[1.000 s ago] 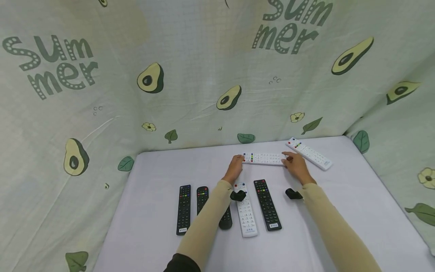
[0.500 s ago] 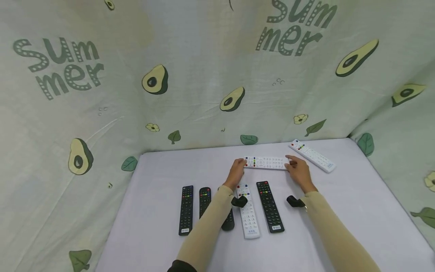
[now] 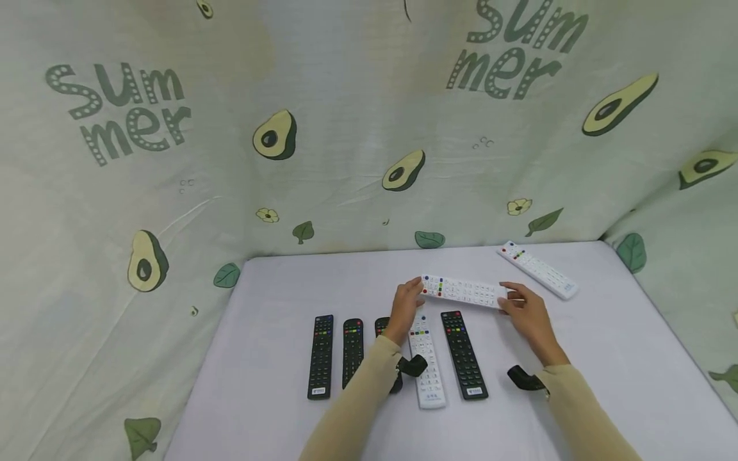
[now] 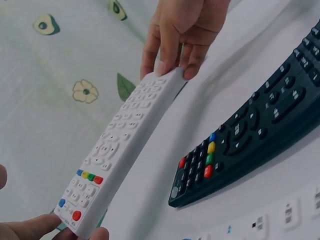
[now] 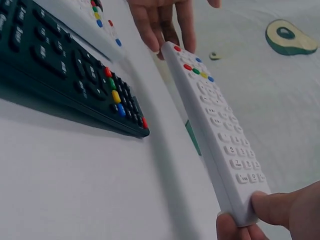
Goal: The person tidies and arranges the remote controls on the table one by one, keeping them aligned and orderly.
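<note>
A white remote control (image 3: pixel 464 292) is held by both hands, one at each end, its button side up. My left hand (image 3: pixel 405 310) pinches the end with the coloured buttons. At the other end my right hand (image 3: pixel 529 315) grips it between thumb and fingers, the thumb on top in the right wrist view. The white remote (image 5: pixel 215 130) is lifted off the table and slants a little, its right end nearer me. Just in front of it lie a second white remote (image 3: pixel 427 371) and a black remote (image 3: pixel 464 356). My left forearm partly hides another black remote (image 3: pixel 381 324).
Two more black remotes, one at the far left (image 3: pixel 320 357) and one beside it (image 3: pixel 353 346), lie in the row. A further white remote (image 3: pixel 537 270) lies slanted at the back right. A printed cloth (image 3: pixel 340 128) hangs behind the white table (image 3: pixel 265 301).
The held white remote has come up and nearer to me with both hands, its right end swinging toward me. The head view has also shifted slightly. The other remotes have stayed put.
</note>
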A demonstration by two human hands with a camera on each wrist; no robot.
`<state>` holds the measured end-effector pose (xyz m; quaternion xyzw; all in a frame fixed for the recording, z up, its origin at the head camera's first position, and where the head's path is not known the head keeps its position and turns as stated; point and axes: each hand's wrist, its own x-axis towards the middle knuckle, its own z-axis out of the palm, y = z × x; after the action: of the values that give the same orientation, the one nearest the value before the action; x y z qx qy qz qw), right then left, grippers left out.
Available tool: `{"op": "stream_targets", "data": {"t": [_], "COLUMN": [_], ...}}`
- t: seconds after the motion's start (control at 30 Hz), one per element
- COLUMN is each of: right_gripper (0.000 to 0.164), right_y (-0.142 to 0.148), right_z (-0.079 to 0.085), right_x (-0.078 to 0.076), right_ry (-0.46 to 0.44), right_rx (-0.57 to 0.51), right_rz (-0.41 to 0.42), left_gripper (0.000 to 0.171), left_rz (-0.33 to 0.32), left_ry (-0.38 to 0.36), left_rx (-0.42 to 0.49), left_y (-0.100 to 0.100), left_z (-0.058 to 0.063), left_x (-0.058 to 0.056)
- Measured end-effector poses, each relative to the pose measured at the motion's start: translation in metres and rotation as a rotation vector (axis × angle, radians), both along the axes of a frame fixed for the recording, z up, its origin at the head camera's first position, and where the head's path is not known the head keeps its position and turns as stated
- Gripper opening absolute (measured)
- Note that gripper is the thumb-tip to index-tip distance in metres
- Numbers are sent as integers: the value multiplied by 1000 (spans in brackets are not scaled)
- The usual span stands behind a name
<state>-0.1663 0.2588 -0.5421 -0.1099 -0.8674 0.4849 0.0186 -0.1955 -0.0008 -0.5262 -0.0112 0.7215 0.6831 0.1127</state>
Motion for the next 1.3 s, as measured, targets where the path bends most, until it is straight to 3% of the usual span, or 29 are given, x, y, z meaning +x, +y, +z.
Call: {"op": "stream_targets", "data": {"t": [0.37, 0.87, 1.3], "right_gripper": [46, 44, 61], "right_y": [13, 21, 34], "right_z": [-3, -2, -8], "right_x": [50, 87, 107], "right_ry": [-4, -32, -262], "right_rx": [-62, -146, -101], "right_rz": [7, -3, 127], "left_gripper": [49, 46, 48], "left_rz": [-3, -38, -74], "left_ry": [46, 26, -21], "left_rx": [133, 259, 336], "left_y": [14, 31, 41], "left_z": [4, 3, -2], "left_x": [26, 37, 37]}}
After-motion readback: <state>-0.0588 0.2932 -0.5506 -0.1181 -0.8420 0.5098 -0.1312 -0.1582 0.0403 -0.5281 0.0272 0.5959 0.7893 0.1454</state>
